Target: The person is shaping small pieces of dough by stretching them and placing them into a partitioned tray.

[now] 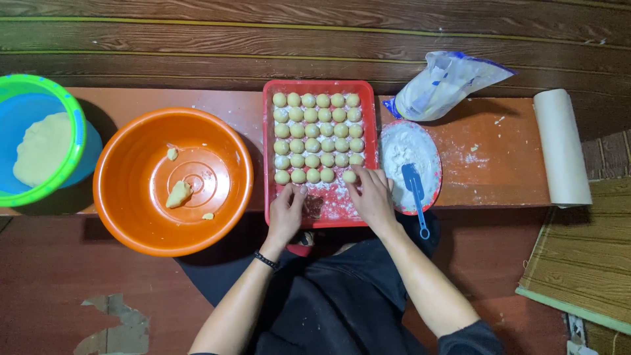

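A low reddish-brown bench (499,158) stood against dark wooden boards, and its top was dusted with flour. At its centre lay a red rectangular tray (267,151), which held pale dough balls (319,138) set in even rows on a floured base. The right hand (371,197) rested at the tray's near end, and its fingertips (358,181) pinched one dough ball (350,176) at the end of the last row. The left hand (286,213) lay on the tray's near edge, fingers loosely curled and grasping nothing; a dark band circled its wrist. Just right of the tray sat a plate of flour (401,148) with a blue spatula (415,194) lying across it. Behind the plate lay a plastic flour bag (444,82), and a paper roll (562,148) lay at the bench's right end. Left of the tray stood an orange bowl (131,197) that held dough scraps (178,194). Further left, a blue and green bowl (72,112) held a dough mass (41,150).
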